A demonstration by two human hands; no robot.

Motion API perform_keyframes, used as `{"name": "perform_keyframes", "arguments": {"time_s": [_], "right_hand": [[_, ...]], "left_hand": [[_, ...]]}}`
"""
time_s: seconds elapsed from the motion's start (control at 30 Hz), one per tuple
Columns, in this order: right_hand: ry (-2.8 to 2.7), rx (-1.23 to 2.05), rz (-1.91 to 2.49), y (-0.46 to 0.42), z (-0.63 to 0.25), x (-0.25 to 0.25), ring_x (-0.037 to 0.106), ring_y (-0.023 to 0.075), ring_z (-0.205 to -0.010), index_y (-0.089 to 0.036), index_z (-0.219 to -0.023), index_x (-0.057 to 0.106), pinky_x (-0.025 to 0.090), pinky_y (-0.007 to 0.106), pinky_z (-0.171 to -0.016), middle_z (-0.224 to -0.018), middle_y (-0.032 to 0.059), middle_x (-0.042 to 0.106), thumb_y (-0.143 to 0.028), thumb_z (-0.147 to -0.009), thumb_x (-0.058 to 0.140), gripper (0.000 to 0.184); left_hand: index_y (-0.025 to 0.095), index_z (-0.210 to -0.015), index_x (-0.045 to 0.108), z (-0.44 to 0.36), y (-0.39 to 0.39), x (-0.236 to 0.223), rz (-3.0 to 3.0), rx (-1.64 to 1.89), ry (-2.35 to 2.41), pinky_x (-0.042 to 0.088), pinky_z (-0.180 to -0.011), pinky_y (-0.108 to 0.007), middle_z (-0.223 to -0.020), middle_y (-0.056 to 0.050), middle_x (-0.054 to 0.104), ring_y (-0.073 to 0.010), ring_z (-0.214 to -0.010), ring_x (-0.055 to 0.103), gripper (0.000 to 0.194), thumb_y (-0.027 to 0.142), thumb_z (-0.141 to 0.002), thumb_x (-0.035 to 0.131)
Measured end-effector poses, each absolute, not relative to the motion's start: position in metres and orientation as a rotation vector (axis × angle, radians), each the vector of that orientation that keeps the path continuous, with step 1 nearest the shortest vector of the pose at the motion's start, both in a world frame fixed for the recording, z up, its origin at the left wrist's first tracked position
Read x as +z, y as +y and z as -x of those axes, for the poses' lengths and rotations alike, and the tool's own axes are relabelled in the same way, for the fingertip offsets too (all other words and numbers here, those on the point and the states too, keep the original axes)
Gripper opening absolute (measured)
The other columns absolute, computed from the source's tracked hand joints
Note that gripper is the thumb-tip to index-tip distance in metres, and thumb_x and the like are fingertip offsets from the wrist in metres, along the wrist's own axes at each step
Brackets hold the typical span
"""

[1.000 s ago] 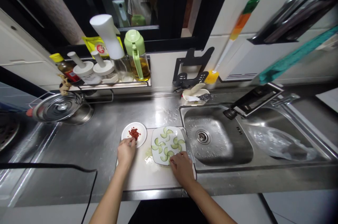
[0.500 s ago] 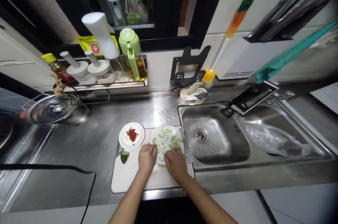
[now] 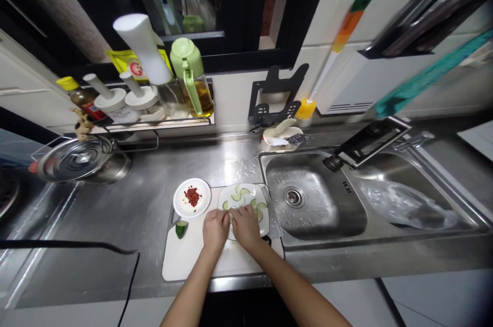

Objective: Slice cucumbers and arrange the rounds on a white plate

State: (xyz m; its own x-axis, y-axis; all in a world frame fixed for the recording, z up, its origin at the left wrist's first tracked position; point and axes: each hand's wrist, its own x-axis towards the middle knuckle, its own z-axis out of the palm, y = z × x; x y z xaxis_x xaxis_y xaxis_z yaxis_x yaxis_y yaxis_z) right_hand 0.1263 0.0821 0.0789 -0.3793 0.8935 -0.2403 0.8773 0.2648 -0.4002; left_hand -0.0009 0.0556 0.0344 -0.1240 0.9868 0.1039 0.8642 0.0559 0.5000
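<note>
A white square plate (image 3: pixel 251 193) with several green cucumber slices (image 3: pixel 239 195) rests on a white cutting board (image 3: pixel 185 257). My left hand (image 3: pixel 214 228) and my right hand (image 3: pixel 244 225) meet over the plate's near edge, fingers curled and pinched close together at the slices. What they pinch is too small to make out. A small round white plate (image 3: pixel 182 206) with chopped red chilli (image 3: pixel 192 196) sits just left of the square plate. A cucumber end piece (image 3: pixel 181 229) lies on the board, left of my left hand.
A steel sink (image 3: pixel 311 204) lies right of the board, with a faucet (image 3: pixel 365 145) and a plastic bag (image 3: pixel 404 206) in the second basin. A condiment rack (image 3: pixel 146 106) and pot lid (image 3: pixel 77 158) stand at the back left. A black cable (image 3: pixel 77 246) crosses the counter.
My left hand left the chilli plate and moved right to the cucumber plate, uncovering the cucumber end piece. My right hand slid left until both hands met over the slices.
</note>
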Motion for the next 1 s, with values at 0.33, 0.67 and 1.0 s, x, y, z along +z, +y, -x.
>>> {"name": "perform_keyframes", "arguments": {"time_s": [0.33,0.67,1.0], "right_hand": [[-2.497,0.729,1.713,0.085,-0.122,0.071,0.042,0.0241,-0.102,-0.025,-0.105,0.064,0.031,0.034,-0.076,-0.101,0.0073,0.061,-0.023,-0.091,0.042,0.027],[-2.521,0.7,1.713,0.086,-0.124,0.072,0.041,0.0238,-0.103,-0.024,-0.107,0.064,0.031,0.033,-0.076,-0.102,0.0081,0.062,-0.022,-0.092,0.042,0.027],[-2.487,0.751,1.736,0.087,-0.128,0.081,0.042,0.0246,-0.104,-0.025,-0.107,0.064,0.032,0.034,-0.077,-0.104,0.0068,0.062,-0.021,-0.089,0.043,0.028]], "left_hand": [[0.018,-0.092,0.07,0.002,0.054,0.033,-1.873,0.655,2.063,0.045,-0.077,-0.033,-0.077,-0.007,0.064,-0.0192,-0.08,0.057,0.024,0.024,-0.087,0.048],[0.017,-0.089,0.07,0.003,0.052,0.034,-1.845,0.7,2.024,0.046,-0.077,-0.033,-0.078,-0.007,0.065,-0.0189,-0.08,0.057,0.022,0.022,-0.086,0.048],[0.019,-0.088,0.068,0.01,0.048,0.04,-1.781,0.742,2.044,0.046,-0.08,-0.033,-0.082,-0.007,0.066,-0.0192,-0.083,0.059,0.02,0.023,-0.085,0.048]]}}
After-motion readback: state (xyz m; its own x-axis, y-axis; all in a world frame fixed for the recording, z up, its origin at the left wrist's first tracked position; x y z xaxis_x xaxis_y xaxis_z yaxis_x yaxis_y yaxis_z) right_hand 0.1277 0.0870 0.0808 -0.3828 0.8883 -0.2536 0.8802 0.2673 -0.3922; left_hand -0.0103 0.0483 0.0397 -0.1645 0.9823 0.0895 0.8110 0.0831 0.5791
